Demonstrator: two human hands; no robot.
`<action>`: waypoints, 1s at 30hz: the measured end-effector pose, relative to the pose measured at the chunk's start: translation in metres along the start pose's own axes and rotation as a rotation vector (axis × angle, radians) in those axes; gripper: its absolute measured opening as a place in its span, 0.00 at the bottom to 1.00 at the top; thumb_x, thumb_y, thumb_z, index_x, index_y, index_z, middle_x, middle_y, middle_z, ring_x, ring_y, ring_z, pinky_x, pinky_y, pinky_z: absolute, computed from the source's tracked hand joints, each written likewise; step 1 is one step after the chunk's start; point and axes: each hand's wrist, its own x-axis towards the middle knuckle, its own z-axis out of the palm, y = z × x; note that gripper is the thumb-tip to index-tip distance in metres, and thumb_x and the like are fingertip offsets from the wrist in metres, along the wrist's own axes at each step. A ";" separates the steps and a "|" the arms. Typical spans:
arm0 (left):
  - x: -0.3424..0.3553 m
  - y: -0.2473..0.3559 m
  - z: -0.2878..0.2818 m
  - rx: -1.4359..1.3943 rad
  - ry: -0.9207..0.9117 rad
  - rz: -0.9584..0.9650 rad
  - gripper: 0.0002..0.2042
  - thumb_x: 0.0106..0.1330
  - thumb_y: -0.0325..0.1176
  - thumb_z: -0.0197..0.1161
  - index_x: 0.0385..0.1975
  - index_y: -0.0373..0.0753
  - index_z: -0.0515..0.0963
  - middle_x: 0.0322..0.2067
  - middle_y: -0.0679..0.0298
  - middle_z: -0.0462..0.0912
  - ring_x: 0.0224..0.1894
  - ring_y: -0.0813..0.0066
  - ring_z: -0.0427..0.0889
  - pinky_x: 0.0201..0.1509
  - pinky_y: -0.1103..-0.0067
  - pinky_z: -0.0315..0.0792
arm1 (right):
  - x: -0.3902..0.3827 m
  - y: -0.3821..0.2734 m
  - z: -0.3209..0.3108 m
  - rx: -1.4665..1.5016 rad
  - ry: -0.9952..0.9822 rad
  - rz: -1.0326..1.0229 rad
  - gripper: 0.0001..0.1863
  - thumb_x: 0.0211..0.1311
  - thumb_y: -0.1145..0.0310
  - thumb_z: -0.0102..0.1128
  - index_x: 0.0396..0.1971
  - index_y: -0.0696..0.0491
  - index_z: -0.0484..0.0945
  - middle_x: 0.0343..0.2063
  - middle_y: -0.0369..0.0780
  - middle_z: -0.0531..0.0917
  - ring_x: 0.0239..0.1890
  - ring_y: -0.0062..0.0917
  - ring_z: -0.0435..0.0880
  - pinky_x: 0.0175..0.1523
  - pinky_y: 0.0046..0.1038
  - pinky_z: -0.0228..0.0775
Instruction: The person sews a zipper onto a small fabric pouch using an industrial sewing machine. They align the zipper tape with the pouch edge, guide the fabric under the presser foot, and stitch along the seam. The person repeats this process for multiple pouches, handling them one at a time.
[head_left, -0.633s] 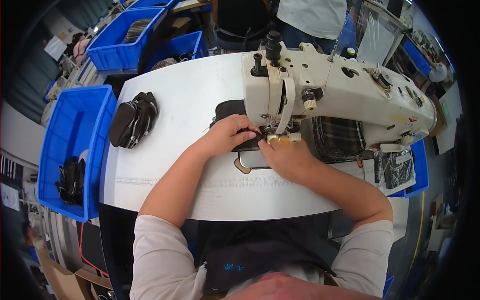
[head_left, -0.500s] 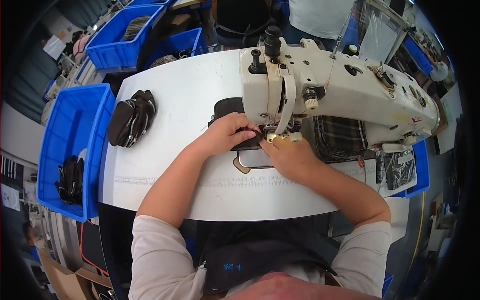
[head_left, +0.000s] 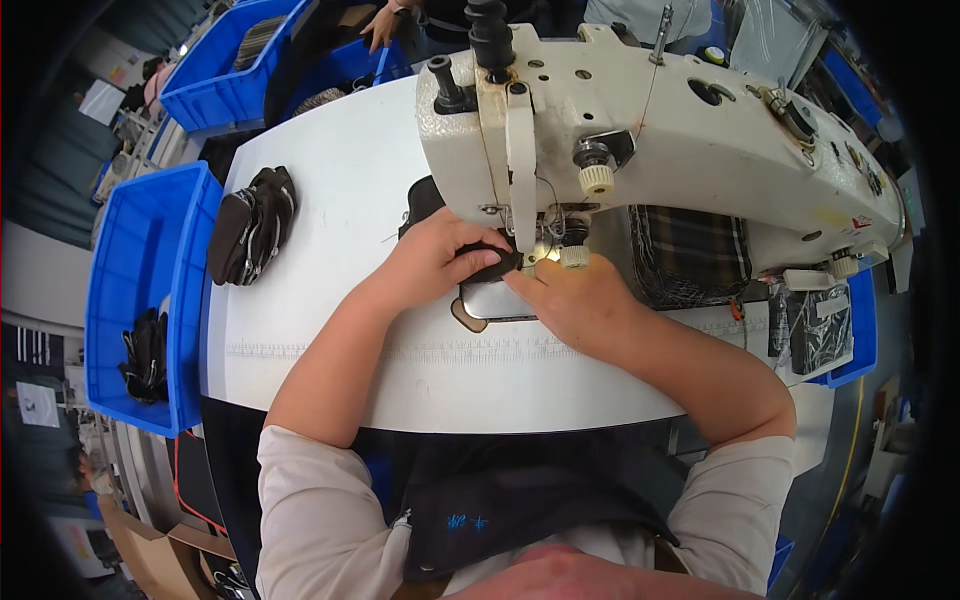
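Note:
A white sewing machine (head_left: 640, 110) stands over the table, a small light glowing by its needle. My left hand (head_left: 435, 262) pinches a dark fabric piece (head_left: 487, 265) between thumb and fingers, just left of the presser foot. My right hand (head_left: 580, 300) is closed at the fabric's right edge, thumb and forefinger against it; its other fingertips are hidden behind the machine's knob. The needle point is too small to make out. Behind my left hand, more dark fabric (head_left: 422, 200) lies on the table.
A bundle of dark sewn pieces (head_left: 252, 225) lies on the left of the white table (head_left: 330, 390). Blue bins (head_left: 190, 300) stand beyond its left edge. Plaid fabric (head_left: 690, 255) lies under the machine arm, a plastic-wrapped packet (head_left: 815, 325) farther right. A co-worker's hand (head_left: 382, 25) is at the back.
My view has shifted, so the machine looks larger and farther left. The fabric in my left hand looks more bunched and rounded. A co-worker's hand has come into view at the back.

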 end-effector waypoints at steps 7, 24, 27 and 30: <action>-0.002 0.003 0.005 0.118 0.069 0.126 0.09 0.67 0.31 0.70 0.46 0.46 0.87 0.48 0.64 0.86 0.56 0.58 0.80 0.58 0.68 0.78 | -0.001 0.001 0.001 0.040 -0.016 -0.017 0.23 0.55 0.73 0.65 0.54 0.54 0.83 0.25 0.37 0.83 0.26 0.31 0.86 0.30 0.33 0.75; -0.002 0.005 0.004 0.185 0.084 0.163 0.08 0.68 0.33 0.70 0.45 0.46 0.89 0.46 0.65 0.87 0.53 0.59 0.82 0.57 0.68 0.79 | 0.000 -0.004 -0.001 0.037 0.078 0.007 0.14 0.52 0.73 0.64 0.41 0.52 0.81 0.21 0.36 0.80 0.25 0.30 0.85 0.29 0.32 0.76; -0.002 0.007 0.004 0.213 0.089 0.178 0.08 0.68 0.33 0.69 0.44 0.45 0.89 0.46 0.65 0.87 0.53 0.59 0.82 0.57 0.68 0.79 | 0.000 -0.005 -0.002 0.036 0.085 0.011 0.13 0.51 0.74 0.64 0.40 0.52 0.81 0.21 0.36 0.80 0.25 0.30 0.86 0.29 0.32 0.76; -0.001 0.009 0.005 0.187 0.086 0.155 0.08 0.68 0.33 0.69 0.44 0.45 0.89 0.46 0.66 0.87 0.53 0.60 0.82 0.56 0.68 0.79 | 0.000 -0.006 -0.002 0.039 0.081 0.013 0.14 0.51 0.74 0.64 0.40 0.52 0.81 0.21 0.35 0.80 0.25 0.30 0.86 0.30 0.32 0.76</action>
